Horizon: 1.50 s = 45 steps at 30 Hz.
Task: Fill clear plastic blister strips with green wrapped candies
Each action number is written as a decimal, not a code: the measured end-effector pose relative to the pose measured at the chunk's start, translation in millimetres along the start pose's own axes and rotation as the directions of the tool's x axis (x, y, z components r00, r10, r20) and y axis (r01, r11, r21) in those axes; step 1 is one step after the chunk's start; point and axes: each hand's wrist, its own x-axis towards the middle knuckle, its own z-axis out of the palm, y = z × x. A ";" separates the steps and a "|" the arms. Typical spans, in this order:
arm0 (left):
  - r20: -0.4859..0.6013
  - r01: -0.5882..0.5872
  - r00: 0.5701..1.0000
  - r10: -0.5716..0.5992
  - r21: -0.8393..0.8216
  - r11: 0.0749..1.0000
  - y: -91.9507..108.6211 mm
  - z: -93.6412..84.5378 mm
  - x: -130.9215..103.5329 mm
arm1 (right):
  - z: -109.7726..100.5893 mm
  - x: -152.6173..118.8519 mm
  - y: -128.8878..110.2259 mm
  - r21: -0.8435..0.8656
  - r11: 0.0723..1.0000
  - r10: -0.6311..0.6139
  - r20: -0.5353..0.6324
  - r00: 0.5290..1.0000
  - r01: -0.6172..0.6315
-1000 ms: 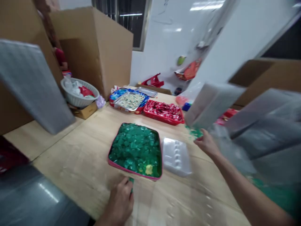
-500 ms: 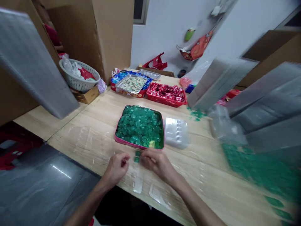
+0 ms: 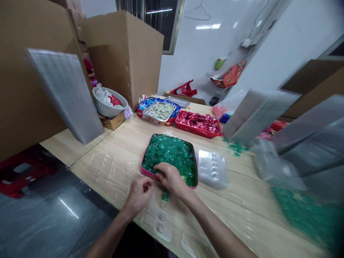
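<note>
A pink-rimmed tray (image 3: 149, 174) holds a heap of green translucent pieces (image 3: 169, 152). Over its near edge reaches my right hand (image 3: 170, 177), fingers bent down against the pieces; what lies under the fingertips is hidden. My left hand (image 3: 139, 195) is curled closed just in front of the tray, and anything inside it is too small to name. Between the hands, green pieces (image 3: 165, 196) sit on a clear plastic strip with moulded hollows (image 3: 160, 222) near the table's front edge. Right of the tray lies a stack of clear blister sheets (image 3: 212, 169).
Behind stand a red basket of red packets (image 3: 199, 123), a tin with blue wrappers (image 3: 174, 116) and a metal tray (image 3: 161, 111). Tall plastic stacks rise at left (image 3: 70, 96) and right (image 3: 258, 114). Loose green pieces (image 3: 303, 211) cover the right side.
My right hand has moved from beside the green pieces on the strip up into the tray. My left hand remains curled. The camera view has shifted, putting the table lower and further right.
</note>
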 end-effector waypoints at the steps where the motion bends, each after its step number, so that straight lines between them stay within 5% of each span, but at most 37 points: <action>1: -0.002 -0.005 1.000 0.005 -0.008 1.000 -2.0 1.0 1.3 | 0.7 1.7 0.9 0.017 1.000 -0.003 0.008 1.000 0.003; 7: -0.127 0.011 0.991 -0.051 -0.299 0.954 2.1 6.2 2.8 | -4.6 -13.4 -0.2 0.358 0.933 0.083 -0.110 0.990 -0.038; 11: -0.067 0.044 0.993 -0.101 -0.575 0.817 15.1 9.2 -1.1 | -4.5 -32.5 -3.7 0.737 0.644 0.265 0.035 0.964 -0.204; 14: -0.013 0.086 0.993 -0.116 -0.584 0.807 17.6 12.4 -7.8 | 0.8 -47.6 -6.5 0.828 0.490 0.319 0.120 0.940 -0.272; 18: 0.085 0.149 0.989 -0.124 -0.459 0.876 9.9 15.3 -21.2 | 13.0 -72.2 -9.4 0.841 0.415 0.381 0.187 0.905 -0.348; 26: 0.280 0.086 0.957 -0.076 -0.022 0.996 5.1 19.6 -41.8 | 24.6 -113.7 -24.2 0.530 0.713 0.465 0.131 0.875 -0.458; 34: 0.250 0.022 0.968 -0.031 0.038 0.999 6.2 33.4 -35.2 | 21.2 -116.1 -22.9 0.306 0.870 0.412 -0.023 0.911 -0.386; 40: 0.245 -0.121 0.968 0.053 0.269 0.955 5.9 39.9 -34.9 | 24.8 -118.2 -19.7 0.128 0.960 0.263 -0.096 0.960 -0.250; 45: 0.243 -0.149 0.967 0.076 0.300 0.942 4.7 42.0 -37.5 | 4.2 -91.3 -18.9 0.109 0.980 0.184 -0.173 0.968 -0.167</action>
